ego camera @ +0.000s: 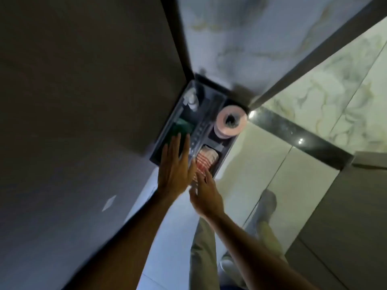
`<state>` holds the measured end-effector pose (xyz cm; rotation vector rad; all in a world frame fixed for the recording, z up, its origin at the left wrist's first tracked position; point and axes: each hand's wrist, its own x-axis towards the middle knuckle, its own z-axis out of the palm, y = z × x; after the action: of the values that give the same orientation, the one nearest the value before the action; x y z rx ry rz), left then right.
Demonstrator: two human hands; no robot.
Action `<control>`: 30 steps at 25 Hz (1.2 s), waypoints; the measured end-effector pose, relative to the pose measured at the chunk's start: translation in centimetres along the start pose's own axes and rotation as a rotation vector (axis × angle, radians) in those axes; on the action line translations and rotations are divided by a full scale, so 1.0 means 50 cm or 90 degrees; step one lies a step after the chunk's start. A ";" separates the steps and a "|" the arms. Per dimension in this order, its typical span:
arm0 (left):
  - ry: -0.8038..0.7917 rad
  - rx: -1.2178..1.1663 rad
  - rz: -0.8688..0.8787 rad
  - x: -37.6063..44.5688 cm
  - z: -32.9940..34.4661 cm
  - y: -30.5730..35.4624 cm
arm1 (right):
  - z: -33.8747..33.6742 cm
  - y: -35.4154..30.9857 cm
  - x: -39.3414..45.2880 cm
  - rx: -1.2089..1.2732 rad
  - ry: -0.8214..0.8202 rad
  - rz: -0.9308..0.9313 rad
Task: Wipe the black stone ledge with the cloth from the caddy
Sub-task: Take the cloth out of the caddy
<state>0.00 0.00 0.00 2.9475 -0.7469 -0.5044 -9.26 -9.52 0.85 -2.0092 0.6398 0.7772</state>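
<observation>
A dark caddy (225, 152) stands on the floor in the corner by a dark wall. In its near right compartment lies a folded red-and-white striped cloth (206, 159). My left hand (176, 166) hovers flat over the caddy's left side, fingers spread, holding nothing. My right hand (206, 194) reaches toward the near edge of the cloth with fingers apart; its fingertips are at the cloth's edge, and I cannot tell if they touch it. The black stone ledge (297, 136) runs along the floor to the right, glossy with light spots.
The caddy also holds a roll of pinkish tissue (230, 122), a green item (184, 126) and a pale bottle (191, 100). Marble-patterned walls (240, 38) rise behind. A grey panel (343, 216) stands at the right. My legs and shoes (266, 208) are below.
</observation>
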 end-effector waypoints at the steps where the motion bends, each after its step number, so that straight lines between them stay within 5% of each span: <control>1: 0.043 0.013 0.038 0.065 0.037 -0.002 | 0.034 0.012 0.065 0.045 0.035 0.010; 6: 0.038 0.001 0.133 0.275 0.183 0.023 | 0.127 0.086 0.293 0.054 0.156 0.162; 10: 0.127 0.038 0.135 0.287 0.262 0.015 | 0.195 0.128 0.348 -0.101 0.150 0.145; 13: 0.133 0.030 0.134 0.284 0.257 0.021 | 0.194 0.129 0.345 -0.141 0.154 0.124; 17: 0.077 0.046 0.148 0.288 0.238 0.019 | 0.139 0.107 0.317 0.091 0.199 0.122; 21: -0.008 0.059 0.115 0.267 0.181 0.029 | 0.057 0.098 0.201 0.139 0.161 0.016; 25: 0.123 -0.016 0.063 0.169 0.094 0.082 | -0.063 0.139 0.043 0.153 0.157 -0.053; 28: 0.230 -0.006 0.216 0.076 0.092 0.149 | -0.129 0.237 -0.026 0.094 0.180 -0.080; 30: 0.190 0.032 0.370 0.037 0.107 0.225 | -0.177 0.316 -0.043 0.108 0.151 -0.042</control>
<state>-5.35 -10.67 -4.09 2.5649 -1.4950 -0.0013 -19.05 -24.60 -2.27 -1.9709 0.7445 0.4329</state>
